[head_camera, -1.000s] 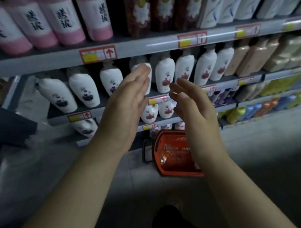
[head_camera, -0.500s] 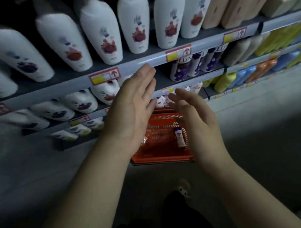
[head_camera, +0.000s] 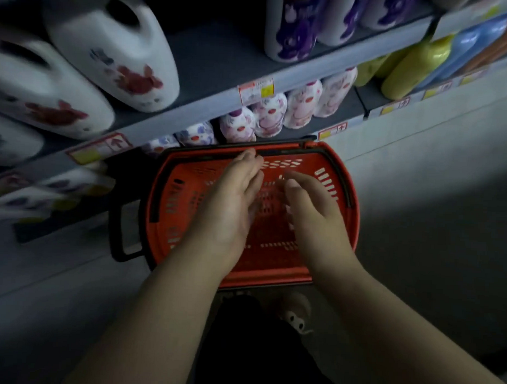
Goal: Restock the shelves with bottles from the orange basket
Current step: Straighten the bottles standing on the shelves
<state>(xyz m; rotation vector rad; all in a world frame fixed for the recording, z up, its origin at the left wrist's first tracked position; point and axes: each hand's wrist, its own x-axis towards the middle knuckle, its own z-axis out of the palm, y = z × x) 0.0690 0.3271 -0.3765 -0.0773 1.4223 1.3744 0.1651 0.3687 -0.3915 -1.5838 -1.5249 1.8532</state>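
Head view: A person bends over an orange basket [head_camera: 272, 274] set on the floor [head_camera: 419, 174] at the foot of a shop's shelves [head_camera: 209, 104], both bare arms reaching down into it. The left hand [head_camera: 232, 202] and right hand [head_camera: 309, 211] hover side by side above the basket's middle, palms turned partly toward each other, fingers [head_camera: 251, 166] straight to loosely relaxed and gripping nothing. The basket lies directly beneath the hands, its long axis running left to right, roughly along the shelf edge, with a black handle [head_camera: 121, 230] folded out at its left end. The left hand reaches farther, its fingertips near the far rim; the right sits just beside it, a little nearer the person. A pale blur shows between the two sets of fingertips, but whether it is a bottle cannot be told, and the basket's floor under the hands is hidden. Large white bottles [head_camera: 116, 52] with red flowers fill the shelf above; small floral bottles [head_camera: 269, 112] line the bottom shelf just behind the basket. The next pick appears to call for a straight downward reach.
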